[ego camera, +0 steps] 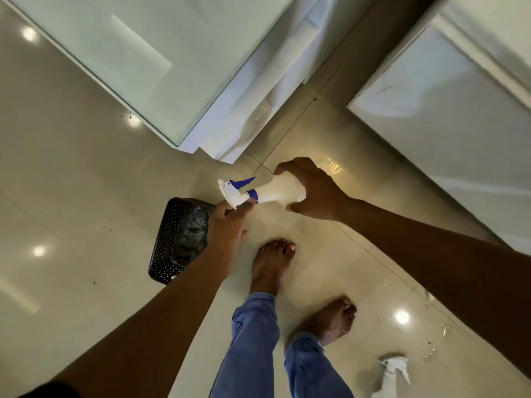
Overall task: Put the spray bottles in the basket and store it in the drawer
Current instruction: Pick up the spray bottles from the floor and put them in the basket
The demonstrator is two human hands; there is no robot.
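Currently the spray bottle (275, 191) is held in the air above the floor, lying roughly horizontal: white body, blue collar and blue trigger, white nozzle head pointing toward the person's left. Right hand (313, 191) is wrapped around the bottle body, fingers over the top, thumb underneath, a firm grasp. Left hand (230, 225) has its fingertips pinching the nozzle head from below, so both hands are on the same bottle. Basket (178, 239), dark and perforated, sits on the glossy tiled floor (71, 196) just beside and below the left hand, partly hidden by the left forearm; its inside shows only reflections, contents cannot be told. A second spray bottle (393, 369), white, lies on the floor at lower right, blurred, well apart from the basket. White cabinet fronts (445, 116) stand beyond the hands.
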